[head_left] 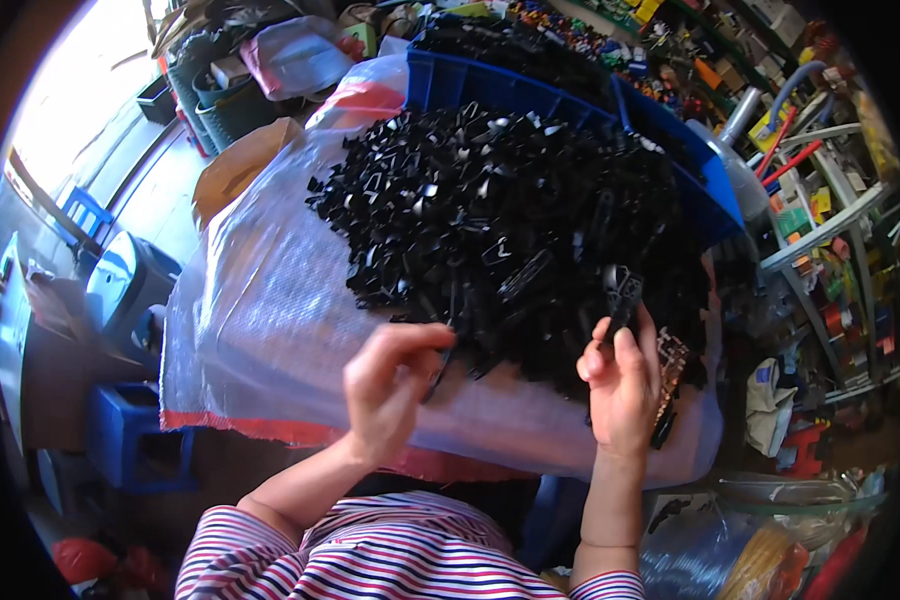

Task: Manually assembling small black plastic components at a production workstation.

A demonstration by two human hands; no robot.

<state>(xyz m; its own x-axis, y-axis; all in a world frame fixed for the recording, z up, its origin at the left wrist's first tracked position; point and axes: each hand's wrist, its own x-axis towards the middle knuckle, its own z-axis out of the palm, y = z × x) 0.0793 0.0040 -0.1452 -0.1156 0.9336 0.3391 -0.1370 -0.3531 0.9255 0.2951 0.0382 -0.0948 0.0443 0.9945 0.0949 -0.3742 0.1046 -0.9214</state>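
Note:
My right hand [622,398] pinches a black plastic part [623,287] upright between thumb and fingers, over the near right side of a big heap of black plastic pieces [470,210]. At the heap's near edge, my left hand [388,385] is closed, with thumb and forefinger together. A thin dark sliver shows under those fingertips, too blurred to name. Beneath the heap is a pale woven plastic sheet [260,330] with a red edge. A brown, lattice-like strip [673,365] lies just right of my right hand.
Behind the heap stands a blue plastic crate [560,103] holding more black pieces. Metal racking [820,240] with colourful small parts runs along the right. Blue stools [135,435] stand on the left. Clear plastic bags [710,545] lie at the lower right.

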